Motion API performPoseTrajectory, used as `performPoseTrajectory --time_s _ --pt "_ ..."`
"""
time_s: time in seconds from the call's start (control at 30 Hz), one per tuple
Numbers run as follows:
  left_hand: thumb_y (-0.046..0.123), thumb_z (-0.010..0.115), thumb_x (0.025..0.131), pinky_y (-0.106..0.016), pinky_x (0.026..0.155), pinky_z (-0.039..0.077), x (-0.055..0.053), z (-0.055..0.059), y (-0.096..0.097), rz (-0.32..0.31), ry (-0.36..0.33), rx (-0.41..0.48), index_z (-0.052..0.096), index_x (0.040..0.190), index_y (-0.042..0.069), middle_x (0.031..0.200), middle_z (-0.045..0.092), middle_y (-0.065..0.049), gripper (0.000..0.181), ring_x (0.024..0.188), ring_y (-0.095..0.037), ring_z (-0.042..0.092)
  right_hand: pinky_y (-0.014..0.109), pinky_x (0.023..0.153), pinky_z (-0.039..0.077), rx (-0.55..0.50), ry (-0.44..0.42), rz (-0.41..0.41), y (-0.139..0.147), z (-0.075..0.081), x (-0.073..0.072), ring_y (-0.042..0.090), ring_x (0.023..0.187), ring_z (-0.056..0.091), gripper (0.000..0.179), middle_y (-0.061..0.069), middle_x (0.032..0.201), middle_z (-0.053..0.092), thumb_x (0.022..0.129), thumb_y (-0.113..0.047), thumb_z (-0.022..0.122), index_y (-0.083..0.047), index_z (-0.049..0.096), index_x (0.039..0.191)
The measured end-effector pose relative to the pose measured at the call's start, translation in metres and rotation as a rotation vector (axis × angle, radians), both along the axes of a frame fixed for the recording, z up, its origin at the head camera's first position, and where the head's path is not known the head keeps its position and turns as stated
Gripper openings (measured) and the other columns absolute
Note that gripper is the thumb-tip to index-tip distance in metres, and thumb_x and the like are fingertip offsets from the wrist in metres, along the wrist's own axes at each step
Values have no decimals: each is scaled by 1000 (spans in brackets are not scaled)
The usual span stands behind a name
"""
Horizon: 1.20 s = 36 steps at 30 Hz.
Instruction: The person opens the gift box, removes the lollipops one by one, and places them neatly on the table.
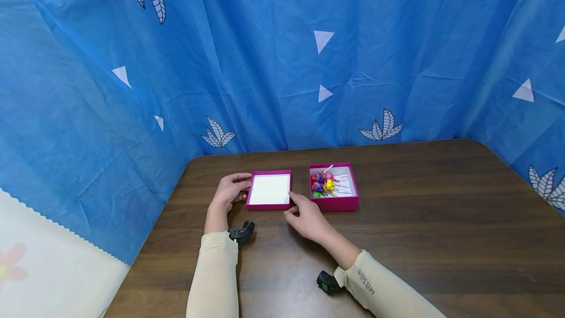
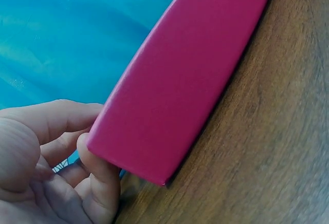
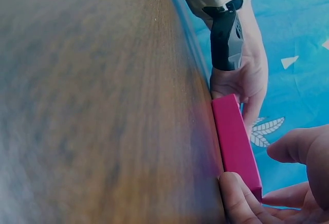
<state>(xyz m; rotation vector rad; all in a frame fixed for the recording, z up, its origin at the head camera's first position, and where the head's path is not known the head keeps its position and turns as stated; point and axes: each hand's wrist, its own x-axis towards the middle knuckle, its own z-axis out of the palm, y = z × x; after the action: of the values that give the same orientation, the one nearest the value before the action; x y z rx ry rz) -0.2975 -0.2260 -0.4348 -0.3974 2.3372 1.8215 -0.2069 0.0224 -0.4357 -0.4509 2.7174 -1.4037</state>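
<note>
A shallow magenta box lid (image 1: 270,188) lies on the table with its white inside facing up. At its left edge is my left hand (image 1: 229,192), fingers touching that side. In the left wrist view the fingertips of my left hand (image 2: 61,157) meet a corner of the lid (image 2: 169,90). My right hand (image 1: 309,220) touches the right edge near the front corner. The right wrist view shows fingers of my right hand (image 3: 288,203) against the lid (image 3: 236,142), with the thumb apart from it. Just right stands the magenta box (image 1: 337,204), holding several wrapped lollipops (image 1: 324,184).
The brown wooden table (image 1: 423,220) extends well to the right of the box. A blue patterned curtain (image 1: 282,63) hangs behind it and along both sides. A pale cloth (image 1: 48,269) hangs at the lower left.
</note>
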Motion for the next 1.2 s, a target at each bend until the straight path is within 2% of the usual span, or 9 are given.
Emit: performPoseTrajectory --time_s 0.4,0.53,0.7,0.83,1.0,1.1,1.2 --pt "18 65 98 -22 63 52 0 2 0 15 41 -11 65 130 13 115 62 -13 33 86 -19 59 39 94 58 5 61 18 0 0 2 16 98 69 61 20 150 47 92 -14 68 3 45 146" --pt "20 63 99 -23 69 54 0 6 0 44 89 -44 63 132 12 124 61 -12 34 94 -22 58 37 91 59 14 88 31 0 2 3 16 96 69 59 21 152 45 93 -13 69 2 46 146" --pt "20 61 100 -29 85 57 0 17 4 104 209 -46 60 135 10 133 62 -12 37 109 -26 61 30 83 61 25 128 47 0 6 5 13 88 68 57 19 152 45 92 -13 69 -2 49 144" --pt "20 59 101 -33 93 56 2 29 12 163 305 2 62 133 10 132 63 -11 34 113 -26 64 23 76 59 32 168 41 1 12 6 8 81 64 50 15 145 52 92 -13 70 -7 55 140" --pt "18 58 102 -28 90 58 7 46 28 218 427 106 63 131 10 131 64 -11 31 110 -23 65 20 62 55 -10 149 -11 6 28 8 7 71 59 39 6 120 61 93 -19 70 -16 62 131" --pt "16 58 102 -24 88 58 11 57 41 228 483 173 63 131 10 128 65 -10 30 107 -21 66 21 57 55 -71 147 -30 11 40 8 10 69 59 34 3 111 62 94 -19 69 -17 66 127" --pt "14 57 102 -27 91 59 14 65 57 209 517 240 63 131 9 127 65 -8 29 110 -21 67 24 54 56 -116 170 -41 17 54 9 12 70 60 29 1 106 63 93 -16 69 -17 68 123"
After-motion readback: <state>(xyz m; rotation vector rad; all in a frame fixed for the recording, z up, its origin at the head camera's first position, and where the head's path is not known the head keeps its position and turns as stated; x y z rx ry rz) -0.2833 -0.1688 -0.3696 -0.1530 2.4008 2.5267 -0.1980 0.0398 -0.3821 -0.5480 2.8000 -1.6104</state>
